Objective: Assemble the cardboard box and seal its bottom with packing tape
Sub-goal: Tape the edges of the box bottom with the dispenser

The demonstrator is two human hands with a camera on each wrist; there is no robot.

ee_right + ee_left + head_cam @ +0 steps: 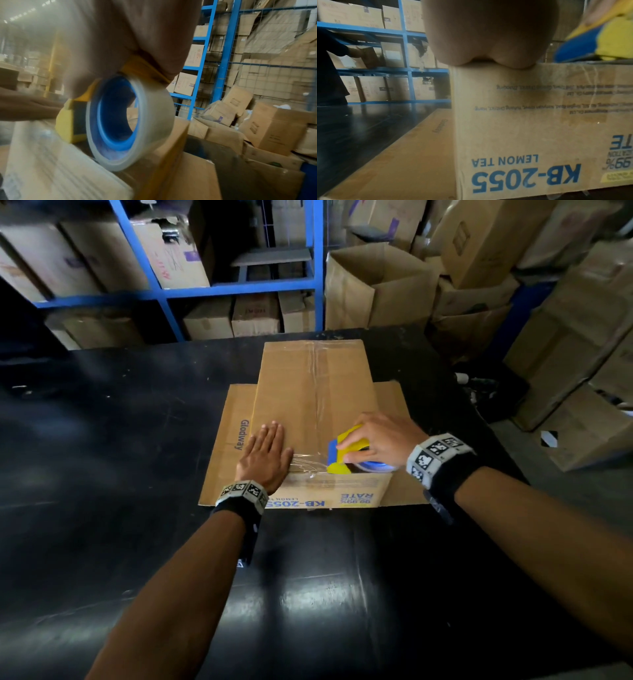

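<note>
**Cross-strip going down at the near edge**

The cardboard box [313, 405] stands upside down on the black worktop [102, 440], its top flaps splayed flat beneath it. The bottom flaps are folded shut, and a clear strip already runs along the centre seam from far edge to near edge. So assembly looks done and sealing well advanced.

The left hand [265, 458] lies flat, fingers straight and together, pressing the near left part of the bottom and one end of a crosswise tape strip [306, 462]. The right hand [376, 440] has its fingers clamped round the yellow-and-blue tape dispenser [346, 453], which rests at the near edge. Likely left: finishing and cutting this strip.
</note>
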